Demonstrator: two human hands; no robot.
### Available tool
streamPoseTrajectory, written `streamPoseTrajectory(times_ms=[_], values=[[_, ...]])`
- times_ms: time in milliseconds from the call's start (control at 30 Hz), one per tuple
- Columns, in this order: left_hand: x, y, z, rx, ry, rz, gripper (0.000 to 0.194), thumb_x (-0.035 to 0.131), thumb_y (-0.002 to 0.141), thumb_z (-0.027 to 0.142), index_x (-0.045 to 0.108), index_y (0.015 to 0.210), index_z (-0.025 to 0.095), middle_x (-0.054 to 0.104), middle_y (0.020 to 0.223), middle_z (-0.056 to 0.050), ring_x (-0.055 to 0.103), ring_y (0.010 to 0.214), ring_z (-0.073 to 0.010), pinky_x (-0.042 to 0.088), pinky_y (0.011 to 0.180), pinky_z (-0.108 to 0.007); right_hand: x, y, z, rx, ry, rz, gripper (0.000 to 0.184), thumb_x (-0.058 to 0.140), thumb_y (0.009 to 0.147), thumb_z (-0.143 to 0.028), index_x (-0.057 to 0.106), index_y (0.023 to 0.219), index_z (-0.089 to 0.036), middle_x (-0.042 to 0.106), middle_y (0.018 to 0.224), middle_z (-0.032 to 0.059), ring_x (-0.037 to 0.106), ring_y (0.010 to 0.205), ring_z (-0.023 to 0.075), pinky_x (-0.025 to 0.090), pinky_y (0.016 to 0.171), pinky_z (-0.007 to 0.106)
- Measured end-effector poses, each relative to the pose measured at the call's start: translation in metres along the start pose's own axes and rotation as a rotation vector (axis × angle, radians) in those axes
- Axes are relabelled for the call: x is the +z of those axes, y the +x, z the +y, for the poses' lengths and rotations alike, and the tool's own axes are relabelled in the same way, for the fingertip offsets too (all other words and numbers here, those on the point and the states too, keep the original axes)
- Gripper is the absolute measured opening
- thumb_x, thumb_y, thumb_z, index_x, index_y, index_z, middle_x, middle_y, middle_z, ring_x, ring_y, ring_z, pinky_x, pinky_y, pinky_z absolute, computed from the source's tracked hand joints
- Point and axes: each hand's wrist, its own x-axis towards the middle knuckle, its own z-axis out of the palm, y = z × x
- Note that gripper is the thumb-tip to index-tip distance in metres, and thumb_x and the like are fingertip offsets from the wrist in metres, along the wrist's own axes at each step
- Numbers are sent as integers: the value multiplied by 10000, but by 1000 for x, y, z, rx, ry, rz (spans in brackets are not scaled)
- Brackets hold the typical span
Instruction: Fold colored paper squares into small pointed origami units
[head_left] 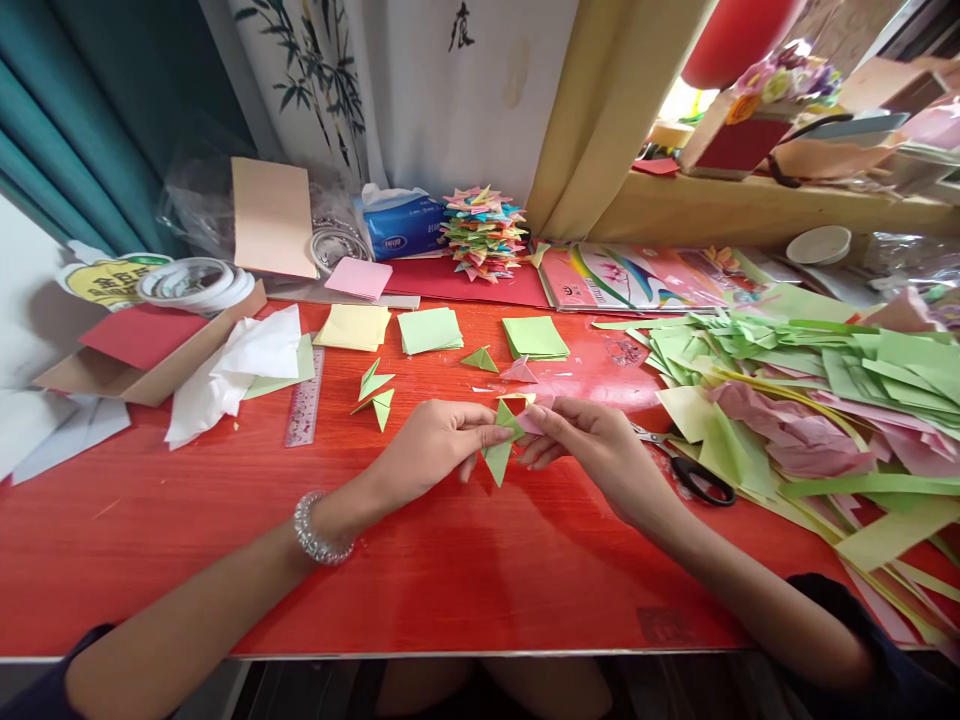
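My left hand (442,435) pinches a green folded paper piece (497,460) above the middle of the red table. Against its right side, my right hand (581,435) holds a pink folded paper piece (532,418) between thumb and fingers. The two pieces meet between my hands; whether one is tucked into the other I cannot tell. Just beyond lie a pink folded piece (519,370), a dark green folded piece (481,359) and a pale yellow piece (517,398) partly hidden by my hands. Left of them are green folded pieces (373,393).
Stacks of yellow (352,327), pale green (430,331) and green (535,338) paper squares stand farther back, before a multicoloured folded-paper model (486,235). Black-handled scissors (703,481) lie right, beside heaped paper strips (832,400). A ruler (304,400) and cardboard tray (150,365) are left.
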Motion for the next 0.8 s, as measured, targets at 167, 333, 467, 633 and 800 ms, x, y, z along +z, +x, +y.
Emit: streamPoseTrajectory(times_ms=[167, 333, 467, 633, 800], values=[[-2, 3, -2, -33, -20, 0, 327, 477, 798, 406, 457, 569, 174, 439, 396, 62, 348, 380, -61, 271, 430, -206, -4, 3, 1, 67, 75, -56, 256, 579, 776, -380, 599, 774, -125, 653, 696, 44, 643, 595, 129, 530, 571, 242], [0, 2, -2, -32, -47, 6, 346, 484, 778, 448, 463, 564, 177, 448, 398, 59, 363, 376, -63, 273, 418, -207, 3, 2, 5, 58, 94, -22, 251, 581, 773, -377, 593, 771, -126, 672, 704, 57, 650, 608, 139, 539, 601, 263], [0, 2, -2, -22, -28, 10, 363, 479, 784, 452, 461, 551, 174, 449, 398, 56, 347, 376, -63, 267, 415, -208, 4, 1, 6, 38, 83, -24, 246, 562, 788, -371, 589, 771, -127, 677, 715, 65, 649, 622, 142, 543, 617, 273], [-1, 3, -3, -13, -33, 8, 322, 501, 785, 436, 504, 597, 174, 435, 421, 59, 355, 391, -66, 265, 419, -207, 2, 2, 4, 36, 62, -23, 259, 551, 789, -384, 580, 772, -127, 664, 708, 61, 643, 606, 137, 530, 590, 263], [0, 5, -4, -2, -75, 9, 248, 546, 758, 414, 567, 685, 178, 398, 512, 58, 337, 423, -64, 251, 413, -208, 4, 1, 4, 27, 5, -61, 264, 546, 795, -386, 566, 737, -130, 630, 678, 39, 617, 548, 122, 505, 533, 243]])
